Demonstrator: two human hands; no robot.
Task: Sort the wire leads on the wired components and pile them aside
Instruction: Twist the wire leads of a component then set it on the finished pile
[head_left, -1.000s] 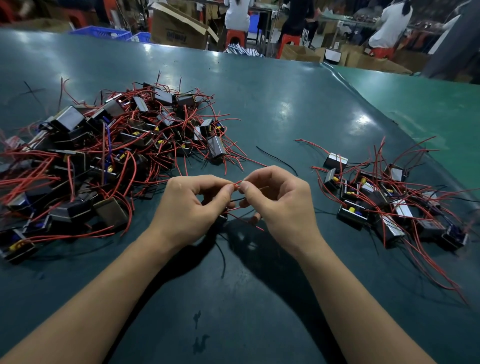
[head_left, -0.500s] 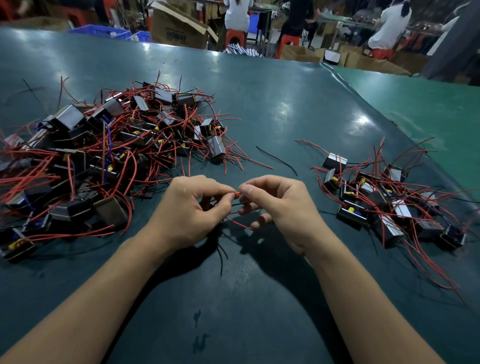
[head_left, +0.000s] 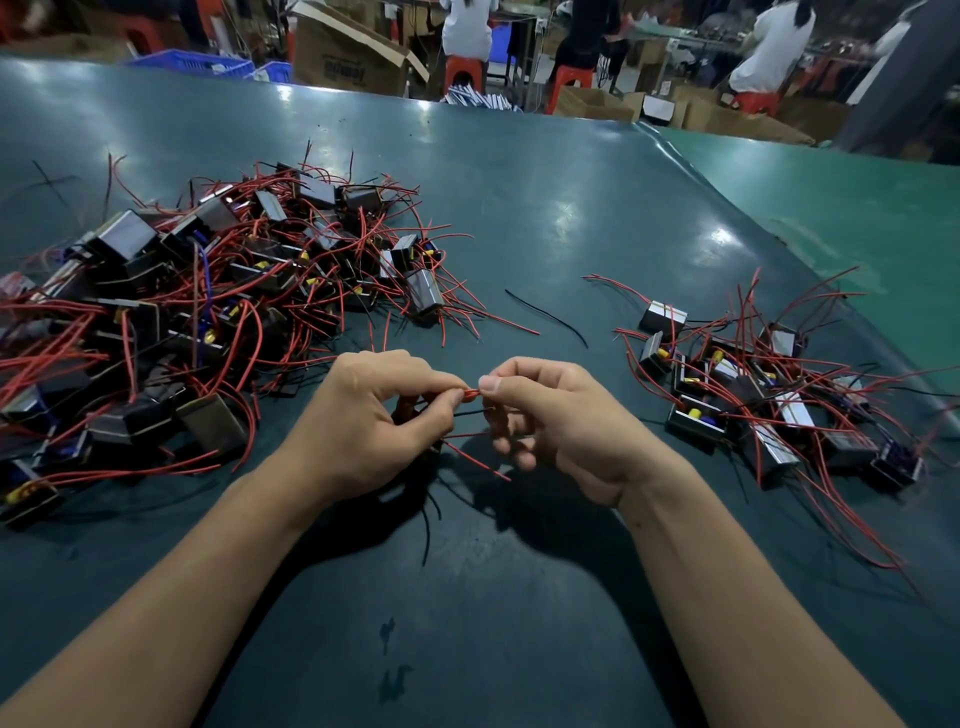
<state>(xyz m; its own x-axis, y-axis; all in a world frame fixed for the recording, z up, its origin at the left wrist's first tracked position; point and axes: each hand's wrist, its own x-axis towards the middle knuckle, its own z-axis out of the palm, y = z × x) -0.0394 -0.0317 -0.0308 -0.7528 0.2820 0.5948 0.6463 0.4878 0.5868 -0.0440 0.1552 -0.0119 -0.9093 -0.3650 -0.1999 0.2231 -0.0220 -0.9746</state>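
Note:
My left hand and my right hand meet over the middle of the table and pinch a red wire lead between thumbs and forefingers. The component these leads belong to is mostly hidden under my left hand; more red and black leads hang below the fingers. A big tangled heap of black box-shaped wired components with red leads fills the left side. A smaller pile of the same components lies at the right.
The dark green table mat runs to a lighter green section at far right. A loose black wire lies between the piles. Cardboard boxes, blue crates and seated people are beyond the far edge.
Both hands stay together at the table's middle, shifted slightly lower. My right hand's lower fingers have loosened and leads now dangle further below the hands.

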